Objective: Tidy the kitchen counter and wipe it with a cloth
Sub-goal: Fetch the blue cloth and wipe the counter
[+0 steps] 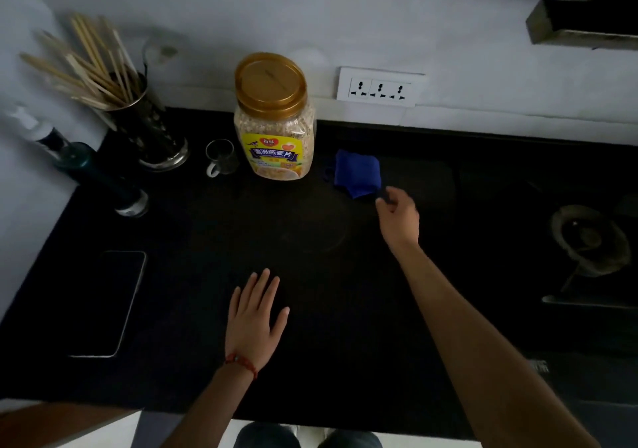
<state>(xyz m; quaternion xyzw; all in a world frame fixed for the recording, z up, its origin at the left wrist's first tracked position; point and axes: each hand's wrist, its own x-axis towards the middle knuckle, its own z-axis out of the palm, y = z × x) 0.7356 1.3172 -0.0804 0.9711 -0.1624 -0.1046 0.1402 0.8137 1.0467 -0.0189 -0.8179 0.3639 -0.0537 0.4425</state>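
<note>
A folded blue cloth (357,173) lies on the black counter (193,226), to the right of an oat jar. My right hand (397,218) reaches to the cloth's near right corner, and its curled fingertips pinch that corner. My left hand (255,316) rests flat on the counter near the front edge with its fingers spread, holding nothing. A red bracelet sits on its wrist.
A gold-lidded oat jar (274,119) and a small glass mug (221,157) stand at the back. At the back left are a chopstick holder (148,126) and two bottles (100,178). A phone (107,302) lies at the left, a gas burner (590,237) at the right.
</note>
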